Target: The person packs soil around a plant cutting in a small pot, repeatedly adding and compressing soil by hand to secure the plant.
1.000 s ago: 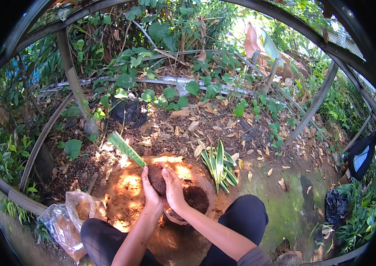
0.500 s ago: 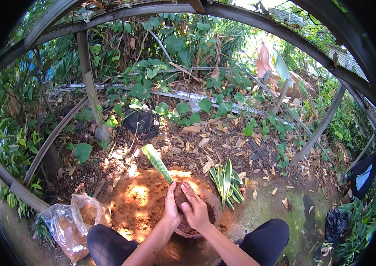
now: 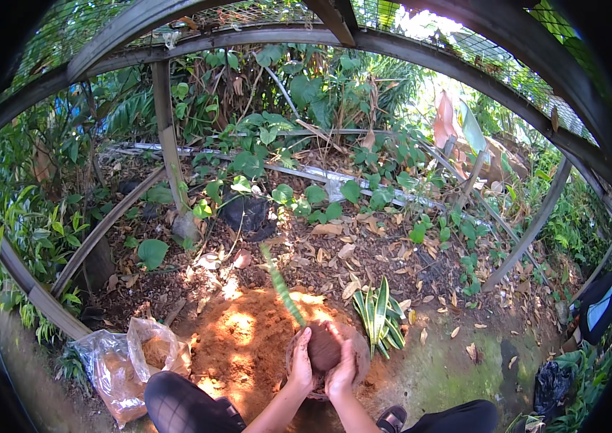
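Observation:
Between my two cupped hands sits a rounded clump of dark brown soil (image 3: 325,351). A long green snake plant leaf (image 3: 282,286) leans up and away from its far left side, slightly blurred. My left hand (image 3: 302,361) presses the clump's left side, and my right hand (image 3: 343,369) curves round the right side. Just beneath is a round, dull brownish pot (image 3: 362,351), mostly covered by my hands and the clump. Whether the clump touches the pot, I cannot tell. Right of the pot lie several yellow-edged snake plant leaves (image 3: 379,314).
Loose orange-brown soil (image 3: 230,328) is heaped left of the pot. Clear plastic bags (image 3: 115,372) with brown contents stand near my left knee. Beyond are dry leaves, vines and a black plastic bag (image 3: 245,213). Wooden posts (image 3: 170,155) and overhead mesh frame the place.
My right hand has shifted from over the clump to its right side, exposing more soil. The leaf now stands steeper. My view has moved, so the surroundings appear lower and farther right.

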The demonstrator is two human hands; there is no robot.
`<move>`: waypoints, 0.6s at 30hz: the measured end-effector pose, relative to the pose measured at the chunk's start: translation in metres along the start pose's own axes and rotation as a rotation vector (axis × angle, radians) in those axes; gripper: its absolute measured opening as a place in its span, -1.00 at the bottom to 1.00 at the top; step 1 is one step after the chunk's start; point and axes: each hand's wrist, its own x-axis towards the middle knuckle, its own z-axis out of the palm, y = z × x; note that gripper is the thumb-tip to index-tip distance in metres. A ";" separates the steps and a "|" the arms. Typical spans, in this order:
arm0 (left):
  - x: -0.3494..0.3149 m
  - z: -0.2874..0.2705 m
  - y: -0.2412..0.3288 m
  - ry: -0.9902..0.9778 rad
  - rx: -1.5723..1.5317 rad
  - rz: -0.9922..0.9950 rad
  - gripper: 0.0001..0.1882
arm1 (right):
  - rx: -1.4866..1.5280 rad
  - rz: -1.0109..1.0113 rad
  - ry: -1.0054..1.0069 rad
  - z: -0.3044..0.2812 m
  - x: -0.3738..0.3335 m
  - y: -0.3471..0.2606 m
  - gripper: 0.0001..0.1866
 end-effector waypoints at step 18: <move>0.003 -0.022 0.007 0.132 0.137 -0.049 -0.73 | -0.878 -0.512 -0.482 -0.008 -0.023 -0.020 -0.36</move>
